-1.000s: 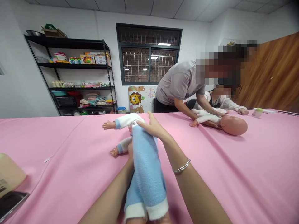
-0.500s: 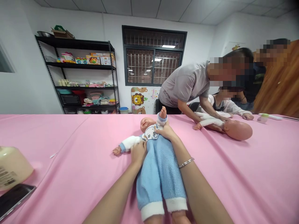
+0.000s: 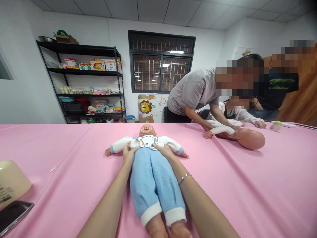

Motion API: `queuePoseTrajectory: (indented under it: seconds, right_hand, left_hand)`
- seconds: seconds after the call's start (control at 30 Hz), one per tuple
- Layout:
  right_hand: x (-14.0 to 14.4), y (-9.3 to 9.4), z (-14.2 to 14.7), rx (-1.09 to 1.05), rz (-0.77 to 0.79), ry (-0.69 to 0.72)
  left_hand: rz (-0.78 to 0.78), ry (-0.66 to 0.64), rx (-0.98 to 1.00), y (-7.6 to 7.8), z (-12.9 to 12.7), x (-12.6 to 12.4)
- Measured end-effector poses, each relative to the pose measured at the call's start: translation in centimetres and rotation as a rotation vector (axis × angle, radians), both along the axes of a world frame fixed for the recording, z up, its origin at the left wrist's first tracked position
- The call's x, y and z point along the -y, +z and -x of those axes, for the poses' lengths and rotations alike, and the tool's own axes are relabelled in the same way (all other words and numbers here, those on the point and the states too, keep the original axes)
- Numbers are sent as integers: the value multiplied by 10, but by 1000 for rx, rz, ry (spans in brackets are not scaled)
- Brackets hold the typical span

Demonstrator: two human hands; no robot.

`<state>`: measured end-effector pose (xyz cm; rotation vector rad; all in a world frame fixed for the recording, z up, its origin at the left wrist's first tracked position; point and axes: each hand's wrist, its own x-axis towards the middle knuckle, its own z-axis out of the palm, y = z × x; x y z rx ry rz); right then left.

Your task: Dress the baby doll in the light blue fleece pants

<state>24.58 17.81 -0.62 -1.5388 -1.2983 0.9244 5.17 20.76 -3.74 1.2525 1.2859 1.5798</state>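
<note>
A baby doll point(image 3: 151, 172) in a white top and blue fleece trousers lies face up on the pink tablecloth point(image 3: 61, 172), head away from me, feet toward me, arms spread. My left hand point(image 3: 128, 155) grips its torso under its right armpit. My right hand point(image 3: 163, 150) holds the other side of the torso; a silver bracelet point(image 3: 184, 178) sits on that wrist.
Across the table a person in a grey shirt point(image 3: 195, 92) leans over a second doll point(image 3: 237, 135), with other people behind. A cream container point(image 3: 11, 183) and a dark phone point(image 3: 12, 215) lie at the left edge. Black shelving point(image 3: 84, 86) stands by the back wall.
The doll went from lying on its side, back toward me, to flat on its back. Both hands shifted to the sides of its chest.
</note>
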Motion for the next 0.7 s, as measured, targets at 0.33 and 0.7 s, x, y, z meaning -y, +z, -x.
queuePoseTrajectory:
  seconds: [0.33,0.7]
  right_hand:
    - [1,-31,7,26,-131,-262]
    - [55,-39,-10,-14,-221,-130]
  left_hand:
    - [-4,-27,-385,-6,3,-2]
    - [0,-295,-464,2,35,51]
